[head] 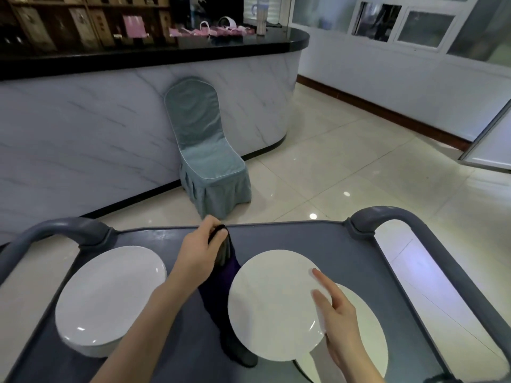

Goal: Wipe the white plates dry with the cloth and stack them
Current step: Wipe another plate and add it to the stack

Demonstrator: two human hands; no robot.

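A curved counter (110, 120) with a marble-patterned front and glossy black top runs across the back, with a chair (206, 150) in a grey-blue cover against it. Pale glossy floor tiles (345, 167) reflect lights, and white-framed windows (425, 29) sit in the right wall (387, 78).
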